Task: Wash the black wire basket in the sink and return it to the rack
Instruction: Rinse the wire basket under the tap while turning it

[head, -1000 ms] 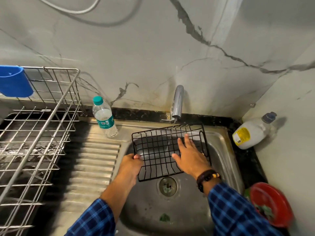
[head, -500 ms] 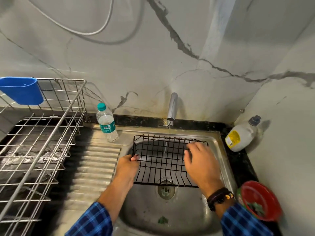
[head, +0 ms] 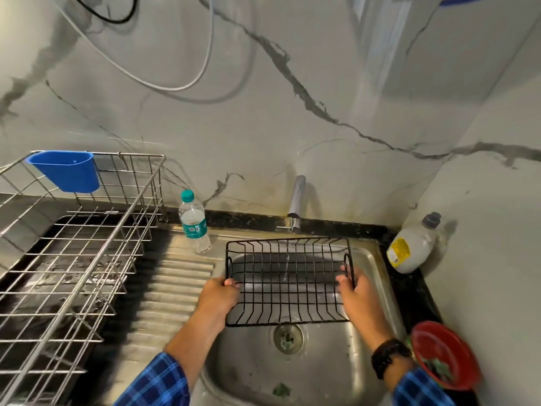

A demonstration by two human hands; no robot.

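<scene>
Over the sink (head: pixel 292 373) the black wire basket (head: pixel 288 281) is held level above the drain, right under the tap (head: pixel 297 197), with a thin stream of water running through its mesh. The left hand (head: pixel 218 297) grips its left end, fingers curled round the wire; the right hand (head: pixel 358 294) grips the right end. The steel rack (head: pixel 73 259) stands left of the sink.

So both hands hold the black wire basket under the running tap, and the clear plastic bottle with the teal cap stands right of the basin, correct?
Not quite. The head view shows the clear plastic bottle with the teal cap standing left of the steel sink basin. The left hand and right hand do hold the black wire basket under the running metal tap.
</scene>
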